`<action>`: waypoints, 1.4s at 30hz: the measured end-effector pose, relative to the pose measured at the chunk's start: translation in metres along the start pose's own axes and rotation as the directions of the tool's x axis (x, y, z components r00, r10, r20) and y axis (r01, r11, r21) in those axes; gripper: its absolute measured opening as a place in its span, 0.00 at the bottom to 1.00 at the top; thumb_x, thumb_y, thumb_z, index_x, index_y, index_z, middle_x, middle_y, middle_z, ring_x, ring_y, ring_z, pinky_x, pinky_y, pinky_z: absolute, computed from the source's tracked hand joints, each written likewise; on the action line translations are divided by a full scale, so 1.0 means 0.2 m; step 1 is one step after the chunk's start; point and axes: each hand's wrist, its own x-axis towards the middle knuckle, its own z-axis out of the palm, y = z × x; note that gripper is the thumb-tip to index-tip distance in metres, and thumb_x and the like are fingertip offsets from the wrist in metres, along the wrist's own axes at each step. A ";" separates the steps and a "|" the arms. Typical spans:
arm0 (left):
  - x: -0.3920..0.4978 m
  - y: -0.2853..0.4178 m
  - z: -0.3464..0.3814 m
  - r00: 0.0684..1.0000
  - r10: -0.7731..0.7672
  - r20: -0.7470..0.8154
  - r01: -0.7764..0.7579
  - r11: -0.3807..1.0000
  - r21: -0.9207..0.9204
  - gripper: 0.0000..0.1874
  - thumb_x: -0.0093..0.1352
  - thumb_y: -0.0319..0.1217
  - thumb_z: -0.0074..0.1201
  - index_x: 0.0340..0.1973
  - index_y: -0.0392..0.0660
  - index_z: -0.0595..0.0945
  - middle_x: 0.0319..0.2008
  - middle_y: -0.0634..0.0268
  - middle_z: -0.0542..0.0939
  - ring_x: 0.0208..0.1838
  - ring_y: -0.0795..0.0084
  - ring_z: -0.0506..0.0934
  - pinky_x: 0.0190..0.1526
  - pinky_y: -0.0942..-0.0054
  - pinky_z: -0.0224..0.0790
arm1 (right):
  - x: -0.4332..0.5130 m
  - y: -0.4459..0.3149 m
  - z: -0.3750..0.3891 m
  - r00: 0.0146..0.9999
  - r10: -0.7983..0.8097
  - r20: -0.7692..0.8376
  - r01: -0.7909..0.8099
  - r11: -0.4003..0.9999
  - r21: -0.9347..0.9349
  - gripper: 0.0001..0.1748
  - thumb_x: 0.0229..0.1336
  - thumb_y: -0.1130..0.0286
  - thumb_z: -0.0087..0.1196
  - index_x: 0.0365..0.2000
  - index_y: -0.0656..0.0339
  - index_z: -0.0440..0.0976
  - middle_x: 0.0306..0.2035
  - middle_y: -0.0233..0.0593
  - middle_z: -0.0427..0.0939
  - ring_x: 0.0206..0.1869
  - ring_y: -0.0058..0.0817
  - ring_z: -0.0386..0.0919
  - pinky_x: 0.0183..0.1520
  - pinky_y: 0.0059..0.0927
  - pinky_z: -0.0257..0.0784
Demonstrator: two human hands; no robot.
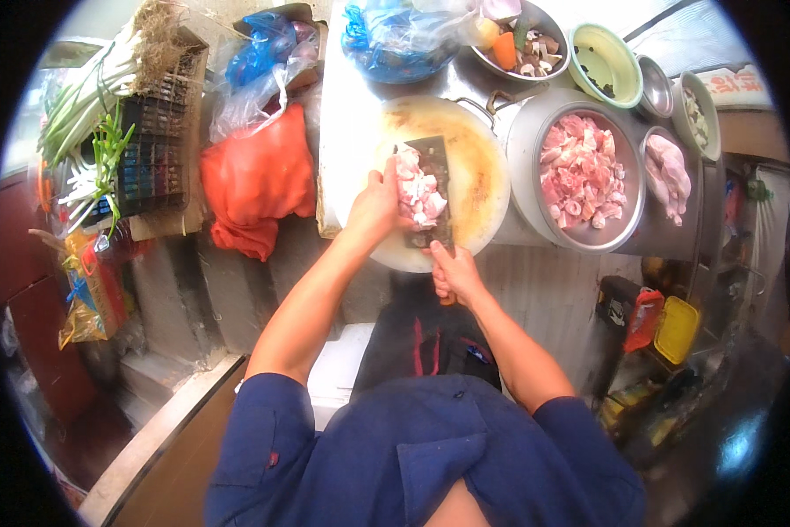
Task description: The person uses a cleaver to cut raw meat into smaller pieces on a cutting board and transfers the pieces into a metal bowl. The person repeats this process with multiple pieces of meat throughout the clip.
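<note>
My right hand point(455, 271) grips the handle of a cleaver point(438, 161), its dark broad blade lying flat over a round cutting board point(484, 178). On the blade rests a pile of chopped raw meat pieces point(421, 188). Along the left side of that pile my left hand point(378, 201) presses, fingers spread against the meat. To the right of the board, a metal bowl point(637, 197) holds many more chopped raw pieces point(582, 171). Beyond it a whole piece of raw poultry point(666, 172) lies in a smaller metal dish.
Behind the board stand a bowl of cut vegetables point(520, 49), a pale green basin point(607, 66) and a blue plastic bag point(401, 56). At left are a red plastic bag point(263, 178) and a black crate point(157, 132) with scallions point(98, 99). A yellow lid point(677, 331) is low at right.
</note>
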 end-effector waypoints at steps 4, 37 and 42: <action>-0.06 -0.03 -0.05 0.998 0.037 -0.057 -0.042 0.995 -0.089 0.77 0.47 0.42 0.90 0.83 0.36 0.52 0.60 0.35 0.74 0.60 0.35 0.81 0.61 0.49 0.79 | -0.01 -0.01 0.03 0.994 0.049 0.094 -0.053 0.998 0.037 0.31 0.80 0.43 0.55 0.56 0.67 0.73 0.18 0.24 0.60 0.13 0.18 0.57 0.16 0.28 0.55; -1.00 -0.68 0.01 0.794 -0.409 -0.449 0.129 0.836 -0.533 0.24 0.76 0.29 0.67 0.66 0.39 0.81 0.54 0.55 0.88 0.52 0.66 0.86 0.59 0.67 0.79 | -0.94 -0.62 -0.79 0.612 -0.563 -0.555 0.615 0.781 -0.113 0.16 0.72 0.61 0.67 0.37 0.58 0.71 0.23 0.27 0.70 0.16 0.16 0.65 0.16 0.25 0.63; -1.04 -0.55 0.11 0.660 -0.556 -0.505 0.083 0.722 -0.687 0.20 0.78 0.29 0.64 0.63 0.40 0.82 0.48 0.64 0.85 0.42 0.76 0.82 0.40 0.76 0.76 | -0.82 -0.77 -0.89 0.654 -0.681 -0.328 0.681 0.719 -0.136 0.14 0.73 0.63 0.65 0.39 0.61 0.73 0.21 0.28 0.72 0.15 0.17 0.68 0.14 0.26 0.62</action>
